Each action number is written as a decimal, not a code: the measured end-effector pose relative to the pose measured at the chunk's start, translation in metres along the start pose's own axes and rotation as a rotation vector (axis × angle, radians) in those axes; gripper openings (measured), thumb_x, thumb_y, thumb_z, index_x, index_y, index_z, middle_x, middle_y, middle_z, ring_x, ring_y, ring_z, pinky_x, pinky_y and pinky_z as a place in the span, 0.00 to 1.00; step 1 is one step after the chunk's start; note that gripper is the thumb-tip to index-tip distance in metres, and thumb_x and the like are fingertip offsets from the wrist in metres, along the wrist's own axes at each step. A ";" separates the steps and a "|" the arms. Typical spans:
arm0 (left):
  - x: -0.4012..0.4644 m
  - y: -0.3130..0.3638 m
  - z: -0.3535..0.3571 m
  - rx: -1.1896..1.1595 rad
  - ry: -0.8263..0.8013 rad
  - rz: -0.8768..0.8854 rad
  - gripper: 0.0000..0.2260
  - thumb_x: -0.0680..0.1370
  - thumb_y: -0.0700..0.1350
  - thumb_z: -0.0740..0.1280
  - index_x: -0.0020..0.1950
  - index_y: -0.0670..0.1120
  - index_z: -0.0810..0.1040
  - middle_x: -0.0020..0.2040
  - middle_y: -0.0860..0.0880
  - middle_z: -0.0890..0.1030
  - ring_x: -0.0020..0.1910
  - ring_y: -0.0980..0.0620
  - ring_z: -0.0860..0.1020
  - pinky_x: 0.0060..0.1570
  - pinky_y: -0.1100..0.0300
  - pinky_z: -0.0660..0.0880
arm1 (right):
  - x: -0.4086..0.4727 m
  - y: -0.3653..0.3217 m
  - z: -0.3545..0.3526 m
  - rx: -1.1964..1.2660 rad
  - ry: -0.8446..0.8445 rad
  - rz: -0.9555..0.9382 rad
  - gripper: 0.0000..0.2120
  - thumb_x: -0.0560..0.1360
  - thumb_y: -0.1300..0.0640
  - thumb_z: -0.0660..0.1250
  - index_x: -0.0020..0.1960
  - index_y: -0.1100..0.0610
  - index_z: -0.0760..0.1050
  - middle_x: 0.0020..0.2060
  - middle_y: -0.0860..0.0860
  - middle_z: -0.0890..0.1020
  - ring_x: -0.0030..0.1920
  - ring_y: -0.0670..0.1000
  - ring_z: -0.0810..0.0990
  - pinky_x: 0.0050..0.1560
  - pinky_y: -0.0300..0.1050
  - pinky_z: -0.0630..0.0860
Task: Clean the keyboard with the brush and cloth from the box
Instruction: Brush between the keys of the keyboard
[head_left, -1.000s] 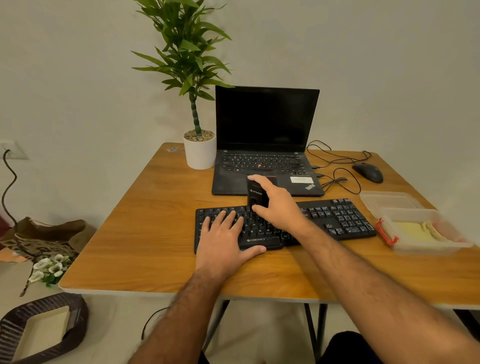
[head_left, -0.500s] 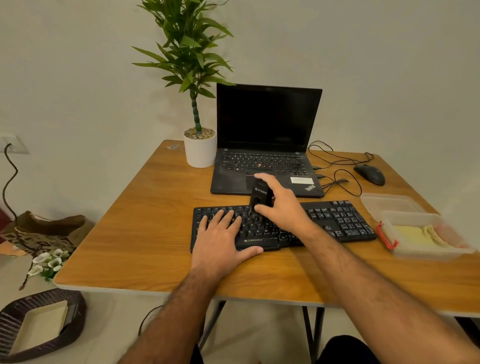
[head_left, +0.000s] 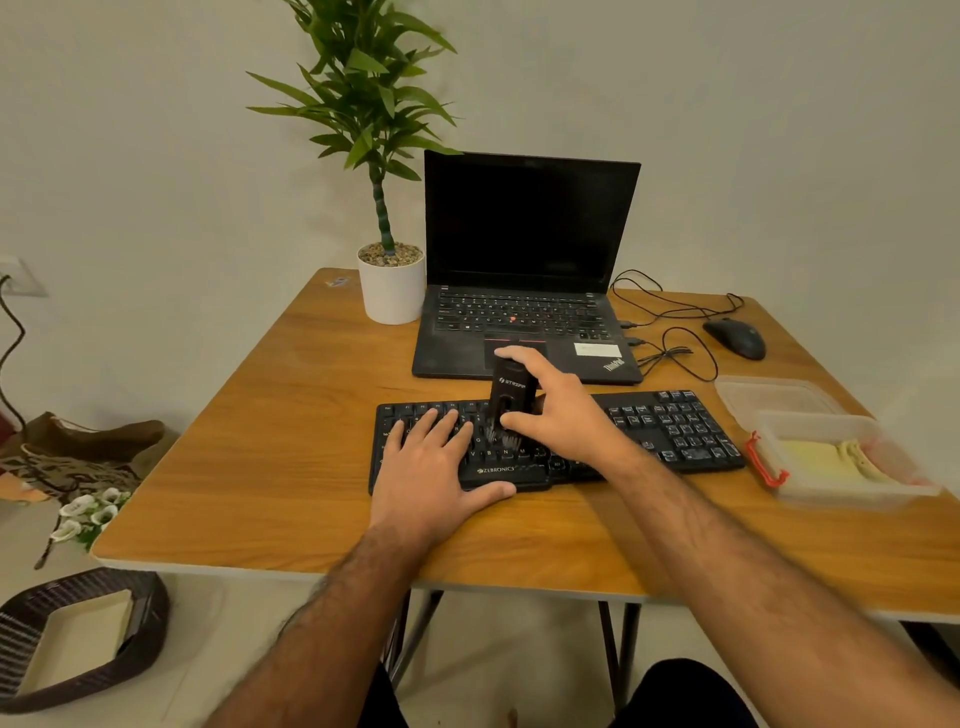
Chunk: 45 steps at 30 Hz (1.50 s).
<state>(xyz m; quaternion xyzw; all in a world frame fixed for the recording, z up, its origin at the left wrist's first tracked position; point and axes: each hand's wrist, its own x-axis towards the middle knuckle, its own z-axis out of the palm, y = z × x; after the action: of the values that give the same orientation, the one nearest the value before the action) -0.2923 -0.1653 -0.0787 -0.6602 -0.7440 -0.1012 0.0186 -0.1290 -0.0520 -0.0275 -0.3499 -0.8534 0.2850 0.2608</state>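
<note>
A black keyboard (head_left: 670, 423) lies on the wooden table (head_left: 291, 415) in front of me. My right hand (head_left: 563, 410) grips a black brush (head_left: 511, 395) upright, its bristles touching the keys near the keyboard's middle. My left hand (head_left: 434, 467) lies flat on the keyboard's left half, fingers straight, thumb along the front edge. At the right a clear plastic box (head_left: 852, 488) with a red clasp holds a yellow cloth (head_left: 826, 460).
An open black laptop (head_left: 524, 291) stands behind the keyboard, with a potted plant (head_left: 389, 280) to its left. A mouse (head_left: 735, 338) and loose cables lie at the back right. The box's clear lid (head_left: 774, 397) rests beside the box. A basket (head_left: 78, 639) sits on the floor.
The brush has moved slightly down the keys towards me in my right hand. My left hand stays flat on the keyboard. The view has shifted a little.
</note>
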 end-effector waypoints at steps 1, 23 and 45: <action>0.000 0.000 0.000 0.002 0.005 0.000 0.47 0.69 0.81 0.48 0.80 0.54 0.59 0.81 0.52 0.58 0.80 0.51 0.52 0.79 0.45 0.45 | 0.001 0.001 -0.002 -0.027 0.027 0.000 0.35 0.73 0.59 0.73 0.72 0.39 0.63 0.58 0.49 0.80 0.53 0.47 0.80 0.52 0.43 0.80; 0.000 0.001 0.001 0.013 0.013 -0.005 0.47 0.68 0.81 0.47 0.80 0.54 0.60 0.81 0.52 0.59 0.80 0.51 0.53 0.79 0.45 0.46 | -0.020 -0.005 -0.005 0.011 0.026 -0.011 0.35 0.73 0.60 0.73 0.72 0.39 0.63 0.59 0.46 0.78 0.55 0.47 0.80 0.57 0.49 0.79; -0.002 0.001 0.001 0.005 0.043 0.000 0.47 0.69 0.80 0.48 0.79 0.53 0.62 0.80 0.52 0.61 0.80 0.51 0.54 0.78 0.45 0.48 | -0.025 -0.019 -0.006 -0.165 -0.047 -0.104 0.36 0.73 0.60 0.72 0.74 0.40 0.61 0.66 0.47 0.77 0.61 0.47 0.76 0.61 0.47 0.76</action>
<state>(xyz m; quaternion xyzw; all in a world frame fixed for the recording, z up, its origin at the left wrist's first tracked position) -0.2911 -0.1666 -0.0801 -0.6579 -0.7436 -0.1137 0.0364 -0.1183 -0.0805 -0.0164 -0.3186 -0.8968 0.2083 0.2254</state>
